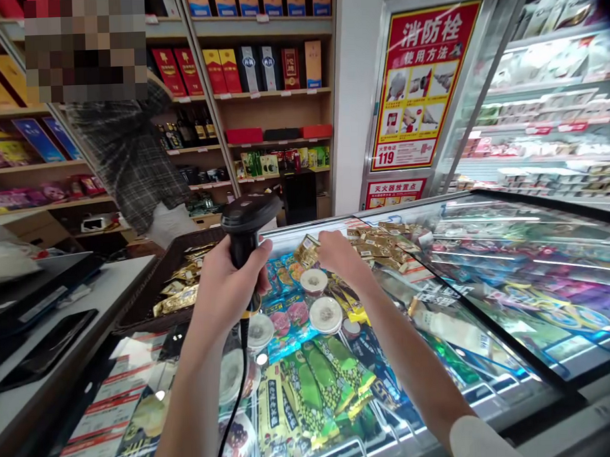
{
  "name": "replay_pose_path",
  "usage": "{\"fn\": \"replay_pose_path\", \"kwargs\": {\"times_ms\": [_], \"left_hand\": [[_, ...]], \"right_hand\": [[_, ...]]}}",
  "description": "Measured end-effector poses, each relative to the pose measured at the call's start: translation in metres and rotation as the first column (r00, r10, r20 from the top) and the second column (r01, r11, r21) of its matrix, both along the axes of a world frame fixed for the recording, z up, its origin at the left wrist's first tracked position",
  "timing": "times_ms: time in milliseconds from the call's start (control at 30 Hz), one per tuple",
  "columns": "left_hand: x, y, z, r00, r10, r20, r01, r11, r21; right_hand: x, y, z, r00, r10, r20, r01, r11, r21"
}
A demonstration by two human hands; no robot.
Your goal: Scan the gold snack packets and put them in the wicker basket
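Observation:
My left hand [224, 288] is wrapped round the handle of a black barcode scanner [249, 214], held upright above a glass-topped freezer, its cord hanging down past my wrist. In the fingers of my right hand [343, 254] is a small gold packet [306, 251] with a white label facing me, just right of the scanner. A pile of similar gold packets [380, 240] lies on the glass beyond my right hand. More gold packets [180, 296] fill a dark brown basket [125, 316] to the left of my left forearm.
Ice-cream packs [310, 381] and round tubs lie inside the freezer. A black frame edge [493, 322] crosses the glass at right. On the left counter [99, 289] rests a black phone [46, 347]. A person in a checked shirt [127, 148] stands by the shelves.

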State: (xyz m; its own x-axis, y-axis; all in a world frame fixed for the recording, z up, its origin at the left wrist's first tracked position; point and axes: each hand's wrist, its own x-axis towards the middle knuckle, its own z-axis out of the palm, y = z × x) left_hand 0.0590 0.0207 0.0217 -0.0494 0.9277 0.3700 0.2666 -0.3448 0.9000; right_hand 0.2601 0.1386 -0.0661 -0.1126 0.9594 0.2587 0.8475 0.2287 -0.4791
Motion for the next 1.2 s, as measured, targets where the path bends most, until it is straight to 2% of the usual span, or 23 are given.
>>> {"fn": "replay_pose_path", "kwargs": {"times_ms": [67, 100, 200, 300, 400, 600, 967, 1200], "left_hand": [[0.001, 0.004, -0.002, 1.0, -0.016, -0.016, 0.016, 1.0, -0.002], [0.001, 0.006, -0.003, 1.0, -0.023, -0.014, 0.023, 1.0, 0.0], [0.003, 0.011, -0.008, 0.999, -0.034, 0.01, 0.034, 0.999, -0.017], [0.006, 0.013, -0.012, 0.998, -0.056, 0.023, 0.057, 0.997, -0.057], [0.009, 0.012, -0.015, 0.991, -0.126, 0.044, 0.13, 0.986, -0.107], [0.016, 0.009, -0.018, 0.984, -0.174, 0.04, 0.178, 0.974, -0.141], [0.018, 0.01, -0.02, 0.977, -0.206, 0.06, 0.213, 0.966, -0.149], [0.018, 0.008, -0.017, 0.968, -0.249, -0.023, 0.241, 0.953, -0.183]], "right_hand": [[-0.002, 0.003, 0.0, 0.964, 0.023, -0.266, -0.021, 1.0, 0.013], [-0.002, 0.005, 0.002, 0.916, 0.043, -0.398, -0.046, 0.999, 0.003], [0.002, 0.011, 0.005, 0.7, 0.077, -0.71, -0.125, 0.992, -0.015], [0.003, 0.018, 0.003, 0.5, 0.098, -0.86, -0.124, 0.991, 0.041], [0.003, 0.023, 0.0, 0.408, 0.121, -0.905, -0.114, 0.99, 0.081], [0.004, 0.025, -0.002, 0.361, 0.105, -0.926, -0.096, 0.993, 0.075], [0.002, 0.029, -0.004, 0.361, 0.106, -0.927, -0.121, 0.99, 0.066], [0.003, 0.026, -0.001, 0.359, 0.059, -0.931, -0.11, 0.994, 0.02]]}}
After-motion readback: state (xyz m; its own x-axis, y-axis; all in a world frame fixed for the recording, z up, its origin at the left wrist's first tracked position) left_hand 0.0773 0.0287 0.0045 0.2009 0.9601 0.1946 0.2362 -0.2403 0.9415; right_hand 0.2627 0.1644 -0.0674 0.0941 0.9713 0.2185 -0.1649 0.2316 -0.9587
